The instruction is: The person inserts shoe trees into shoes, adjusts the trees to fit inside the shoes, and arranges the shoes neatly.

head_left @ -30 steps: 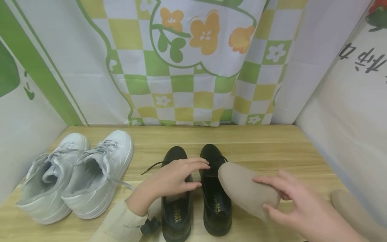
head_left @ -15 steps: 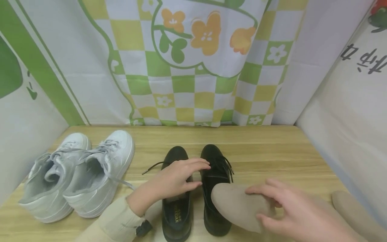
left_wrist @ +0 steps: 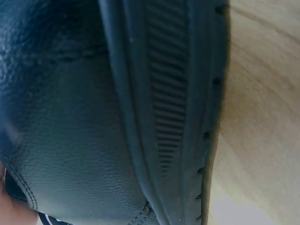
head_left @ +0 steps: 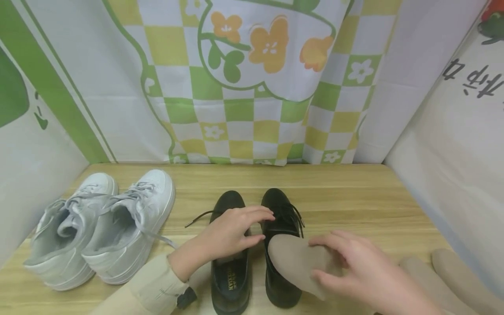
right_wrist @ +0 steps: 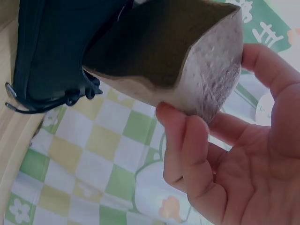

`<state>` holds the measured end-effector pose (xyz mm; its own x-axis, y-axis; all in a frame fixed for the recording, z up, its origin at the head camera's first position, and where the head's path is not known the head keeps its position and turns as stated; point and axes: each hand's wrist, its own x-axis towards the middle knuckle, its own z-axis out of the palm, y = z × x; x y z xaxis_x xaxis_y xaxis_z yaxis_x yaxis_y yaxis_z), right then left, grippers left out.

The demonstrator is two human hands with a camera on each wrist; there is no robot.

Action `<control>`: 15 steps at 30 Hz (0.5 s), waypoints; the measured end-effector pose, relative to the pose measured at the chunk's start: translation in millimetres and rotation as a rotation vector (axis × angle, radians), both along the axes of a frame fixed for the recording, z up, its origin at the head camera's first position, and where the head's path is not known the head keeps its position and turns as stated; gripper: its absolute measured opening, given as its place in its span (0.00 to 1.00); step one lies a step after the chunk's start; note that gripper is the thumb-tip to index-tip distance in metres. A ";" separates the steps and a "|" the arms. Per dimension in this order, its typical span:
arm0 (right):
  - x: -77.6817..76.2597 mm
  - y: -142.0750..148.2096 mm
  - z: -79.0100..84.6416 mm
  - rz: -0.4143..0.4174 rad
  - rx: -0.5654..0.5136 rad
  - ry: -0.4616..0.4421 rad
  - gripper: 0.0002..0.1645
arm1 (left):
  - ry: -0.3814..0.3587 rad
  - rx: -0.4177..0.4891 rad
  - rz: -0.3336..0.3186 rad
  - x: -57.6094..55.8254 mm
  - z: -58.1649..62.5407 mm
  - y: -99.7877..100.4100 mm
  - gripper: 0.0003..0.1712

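Observation:
My right hand (head_left: 354, 262) pinches a beige moulded shoe insert (head_left: 293, 260) between thumb and fingers. Its rounded front end lies over the opening of the right black lace-up shoe (head_left: 277, 208). From the right wrist view, the insert (right_wrist: 213, 70) looks hollow, with a rough pale outer face. My left hand (head_left: 232, 229) lies across the left black shoe (head_left: 230, 280), fingers extended to the right shoe's inner edge. Gold lettering marks the left shoe's insole. In the left wrist view, a black shoe's side and ribbed sole (left_wrist: 168, 93) fill most of the picture.
A pair of white sneakers (head_left: 153, 210) with loose laces stands on the left of the wooden board (head_left: 338, 188). Two more beige inserts (head_left: 464, 275) lie at the right edge. A checked floral cloth (head_left: 240, 109) hangs behind, with white side walls.
My right hand has brought the insert left and down over the right shoe's opening. That shoe's lace and another insert have come into view. My left hand has stayed nearly still.

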<state>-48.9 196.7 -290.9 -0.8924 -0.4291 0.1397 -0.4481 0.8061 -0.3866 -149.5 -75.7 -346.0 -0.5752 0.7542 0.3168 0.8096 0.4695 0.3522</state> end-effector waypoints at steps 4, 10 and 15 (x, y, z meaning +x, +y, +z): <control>-4.0 -9.2 -0.4 0.004 -0.005 0.053 0.25 | -0.007 -0.003 0.013 0.1 0.2 0.6 0.23; -7.0 -19.8 1.0 -0.035 0.004 0.068 0.25 | -0.009 0.001 0.013 0.9 -0.7 0.7 0.23; -9.2 -24.4 1.0 -0.057 -0.037 0.010 0.32 | 0.009 0.009 0.013 0.7 -0.7 0.7 0.23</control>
